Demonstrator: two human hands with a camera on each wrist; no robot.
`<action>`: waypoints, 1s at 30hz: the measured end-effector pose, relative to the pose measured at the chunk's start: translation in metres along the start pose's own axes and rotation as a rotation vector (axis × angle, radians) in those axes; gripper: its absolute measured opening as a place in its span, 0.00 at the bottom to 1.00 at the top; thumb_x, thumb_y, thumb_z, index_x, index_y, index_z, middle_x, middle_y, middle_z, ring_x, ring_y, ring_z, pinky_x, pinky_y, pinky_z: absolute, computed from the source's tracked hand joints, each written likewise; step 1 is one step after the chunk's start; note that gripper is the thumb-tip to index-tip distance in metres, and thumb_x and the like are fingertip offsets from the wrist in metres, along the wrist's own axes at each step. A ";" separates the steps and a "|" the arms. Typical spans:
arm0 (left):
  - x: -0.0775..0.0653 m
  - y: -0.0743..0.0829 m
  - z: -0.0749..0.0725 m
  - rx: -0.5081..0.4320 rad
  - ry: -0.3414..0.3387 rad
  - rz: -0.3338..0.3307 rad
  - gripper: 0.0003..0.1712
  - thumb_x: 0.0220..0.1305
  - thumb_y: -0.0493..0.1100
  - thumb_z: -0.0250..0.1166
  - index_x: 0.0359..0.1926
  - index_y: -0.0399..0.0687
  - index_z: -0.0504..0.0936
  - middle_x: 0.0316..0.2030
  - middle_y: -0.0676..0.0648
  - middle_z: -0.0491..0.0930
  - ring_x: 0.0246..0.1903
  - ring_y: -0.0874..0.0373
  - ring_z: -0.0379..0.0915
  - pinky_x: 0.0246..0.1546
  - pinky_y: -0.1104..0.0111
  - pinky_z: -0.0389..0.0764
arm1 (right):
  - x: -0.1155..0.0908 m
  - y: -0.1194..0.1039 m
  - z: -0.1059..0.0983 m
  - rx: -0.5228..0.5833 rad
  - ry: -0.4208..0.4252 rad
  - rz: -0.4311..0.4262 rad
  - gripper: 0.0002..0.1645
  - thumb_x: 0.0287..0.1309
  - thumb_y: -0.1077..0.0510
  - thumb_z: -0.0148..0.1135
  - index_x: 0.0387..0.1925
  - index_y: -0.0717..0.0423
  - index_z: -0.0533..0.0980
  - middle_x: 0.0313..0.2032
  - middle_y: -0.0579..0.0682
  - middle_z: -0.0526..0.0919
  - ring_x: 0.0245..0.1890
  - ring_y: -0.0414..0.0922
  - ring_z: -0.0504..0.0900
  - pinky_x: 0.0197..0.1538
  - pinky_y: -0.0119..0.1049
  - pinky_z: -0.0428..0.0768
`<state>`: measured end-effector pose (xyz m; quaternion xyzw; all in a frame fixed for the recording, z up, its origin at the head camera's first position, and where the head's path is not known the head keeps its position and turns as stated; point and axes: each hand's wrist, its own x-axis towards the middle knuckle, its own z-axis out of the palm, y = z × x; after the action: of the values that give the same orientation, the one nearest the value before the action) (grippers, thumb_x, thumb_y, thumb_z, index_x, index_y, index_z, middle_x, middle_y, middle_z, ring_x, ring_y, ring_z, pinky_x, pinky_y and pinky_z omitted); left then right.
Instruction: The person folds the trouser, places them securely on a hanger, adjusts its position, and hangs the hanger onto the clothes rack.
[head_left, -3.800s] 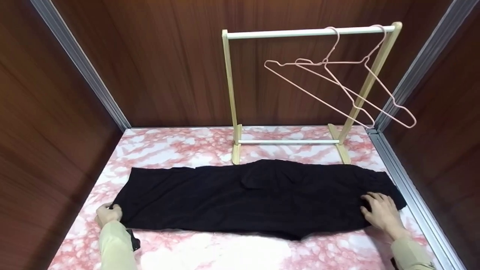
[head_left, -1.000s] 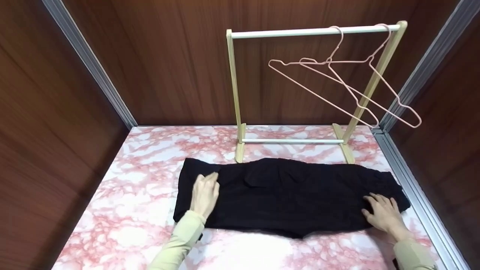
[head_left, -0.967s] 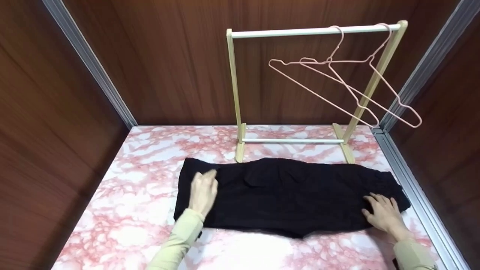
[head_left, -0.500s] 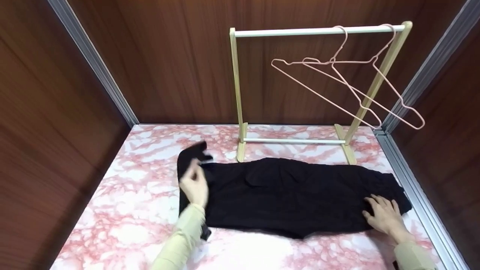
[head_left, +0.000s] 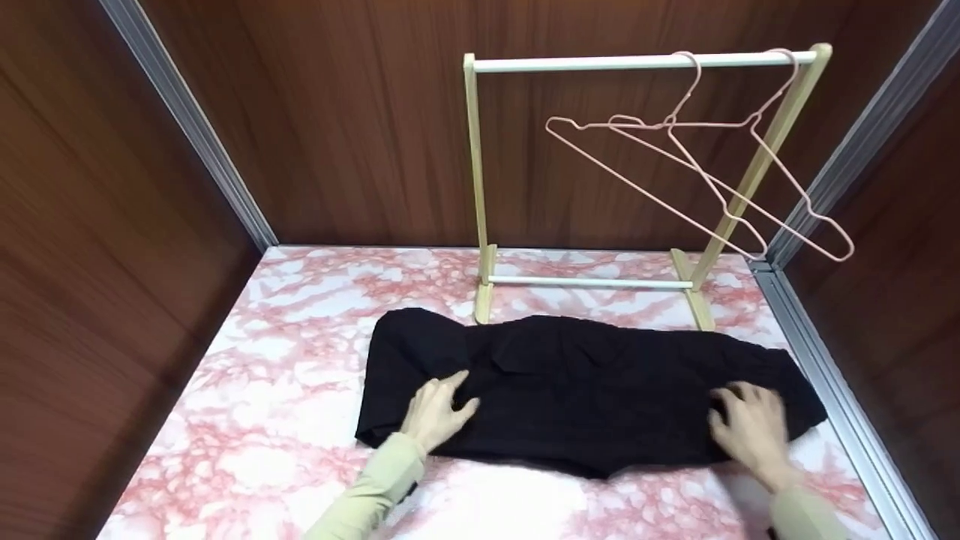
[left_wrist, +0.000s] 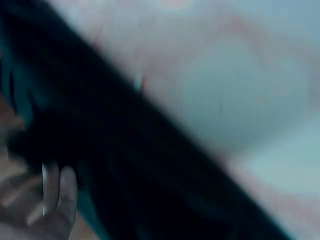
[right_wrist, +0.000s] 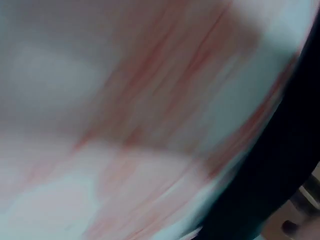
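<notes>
Black trousers (head_left: 555, 397), doubled lengthwise, lie across the table with one end turned back on itself at the left. The gathered waist end (head_left: 787, 375) is at the right. On the turned-back part is my left hand (head_left: 435, 414), thumb and forefinger spread over the cloth. My right hand (head_left: 752, 427), blurred by motion, is over the trousers near the waist, fingers loosely bent. In the left wrist view, fingers (left_wrist: 67, 192) show at the cloth's lower left side. Dark cloth (right_wrist: 272, 165) crosses the right wrist view at the right, with part of the hand at the corner.
Behind the trousers stands a wooden rack (head_left: 477, 172) with a white top bar (head_left: 577, 64). Two pink hangers (head_left: 615, 171) hang from its right half. The marbled pink-and-white table (head_left: 262, 450) meets brown wood-grain walls (head_left: 337, 135) at the back and sides.
The left end of the trousers has been folded over to the right, shortening them. My left hand has moved from that end onto the fold and let go; my right hand has shifted slightly left.
</notes>
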<state>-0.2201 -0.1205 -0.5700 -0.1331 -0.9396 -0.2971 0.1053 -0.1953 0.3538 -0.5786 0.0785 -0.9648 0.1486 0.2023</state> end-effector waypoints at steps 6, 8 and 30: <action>0.022 -0.019 -0.033 -0.149 0.058 -0.197 0.19 0.66 0.53 0.63 0.52 0.50 0.86 0.40 0.45 0.87 0.40 0.52 0.81 0.45 0.54 0.81 | 0.030 -0.097 0.025 0.285 0.042 -0.078 0.08 0.49 0.69 0.67 0.33 0.59 0.84 0.34 0.55 0.87 0.39 0.57 0.85 0.45 0.53 0.80; 0.028 -0.030 -0.040 -0.139 0.115 -0.232 0.15 0.67 0.47 0.62 0.50 0.48 0.87 0.45 0.44 0.87 0.48 0.47 0.80 0.52 0.52 0.78 | 0.041 -0.129 0.032 0.426 -0.086 -0.034 0.07 0.55 0.67 0.66 0.36 0.58 0.85 0.37 0.52 0.89 0.42 0.52 0.86 0.49 0.47 0.83; 0.048 -0.084 -0.058 -0.150 -0.146 -0.515 0.49 0.66 0.46 0.64 0.78 0.39 0.47 0.73 0.23 0.48 0.69 0.18 0.49 0.69 0.34 0.59 | 0.084 -0.278 0.109 1.109 -0.648 0.536 0.27 0.54 0.57 0.71 0.51 0.65 0.70 0.25 0.45 0.71 0.21 0.38 0.69 0.25 0.28 0.75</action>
<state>-0.2843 -0.2119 -0.5550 0.0816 -0.9229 -0.3727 -0.0518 -0.2527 0.0494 -0.5687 -0.0301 -0.7443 0.6334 -0.2096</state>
